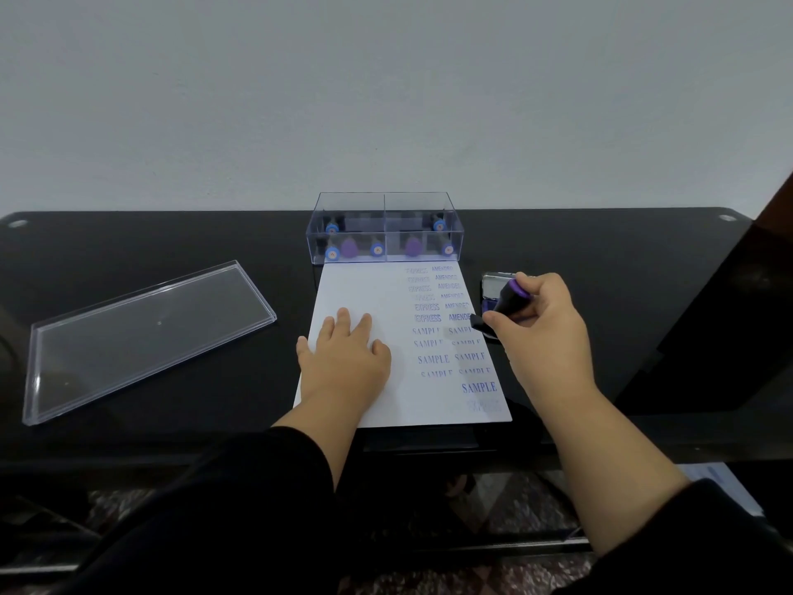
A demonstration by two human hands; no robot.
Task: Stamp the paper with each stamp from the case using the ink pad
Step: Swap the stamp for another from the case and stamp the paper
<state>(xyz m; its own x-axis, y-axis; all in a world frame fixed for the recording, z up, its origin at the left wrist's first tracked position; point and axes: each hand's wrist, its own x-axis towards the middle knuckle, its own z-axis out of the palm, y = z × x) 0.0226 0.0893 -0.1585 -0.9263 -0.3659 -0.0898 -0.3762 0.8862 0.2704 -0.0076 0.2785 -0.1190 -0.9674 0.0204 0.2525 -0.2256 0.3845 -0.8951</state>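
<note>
We see a white sheet of paper [369,294] lying on the black counter [150,246], its far edge touching the front of a clear plastic case [385,227]. Our left hand [345,354] lies flat on the left half of the sheet, fingers straight and spread a little, palm down, holding nothing. Our right hand [536,324] grips a stamp [504,303] with a purple-topped dark handle; the fingers curl around the handle and the stamp tilts, its dark base pointing down and left toward the right edge of the paper. Whether the base touches the sheet we cannot tell.

Just beyond the right hand, beside the paper's right edge, sits the ink pad [493,289], open, with its lid raised at the far side; the hand and stamp hide much of it.

The right side of the paper carries two columns of blue-purple prints: "EXPRESS" and "AMENDED" in the upper rows, "SAMPLE" in the rows below, some faint or only partly printed, and one blurred mark near the lower right corner that we cannot read.

Inside the case, divided into compartments, stand several more stamps [332,252], seen as blue round caps and purple handles. The exact count is hard to tell through the walls.

The case's clear lid [146,337] lies flat on the counter well to the left of the paper. Both forearms wear dark sleeves [240,508].
</note>
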